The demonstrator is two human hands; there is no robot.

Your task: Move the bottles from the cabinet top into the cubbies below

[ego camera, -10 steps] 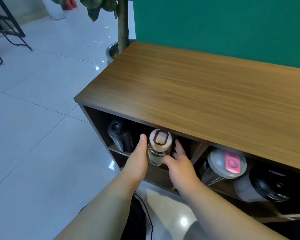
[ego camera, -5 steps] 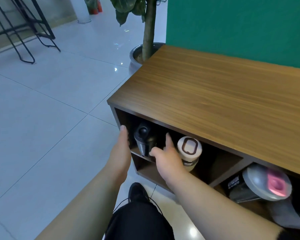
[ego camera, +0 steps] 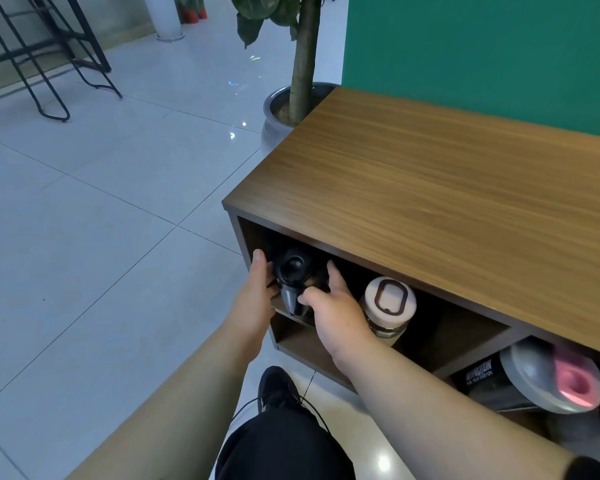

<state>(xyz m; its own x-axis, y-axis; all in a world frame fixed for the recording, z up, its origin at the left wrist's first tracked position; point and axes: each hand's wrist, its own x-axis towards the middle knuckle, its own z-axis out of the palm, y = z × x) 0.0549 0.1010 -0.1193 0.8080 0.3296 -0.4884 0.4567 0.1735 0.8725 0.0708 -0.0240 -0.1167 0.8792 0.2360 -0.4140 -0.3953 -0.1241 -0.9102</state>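
Observation:
A black bottle (ego camera: 293, 271) stands at the left end of the upper left cubby of the wooden cabinet (ego camera: 447, 202). My left hand (ego camera: 257, 299) wraps its left side and my right hand (ego camera: 333, 306) presses its right side, so both hands grip it. To its right in the same cubby stands a cream-lidded bottle (ego camera: 388, 306) with a dark ring on the cap. In the cubby further right a shaker bottle with a grey lid and pink cap (ego camera: 548, 379) lies on its side. No bottle shows on the part of the cabinet top in view.
A potted plant (ego camera: 291, 102) stands at the cabinet's far left corner, against the green wall (ego camera: 482, 53). Black metal chair legs (ego camera: 45, 64) stand on the tiled floor at the top left. My black shoe (ego camera: 278, 386) is on the floor in front of the cabinet.
Both hands left the cream-lidded bottle and moved left to the black bottle, closing on it. The camera has swung left and the cabinet now sits further right in view.

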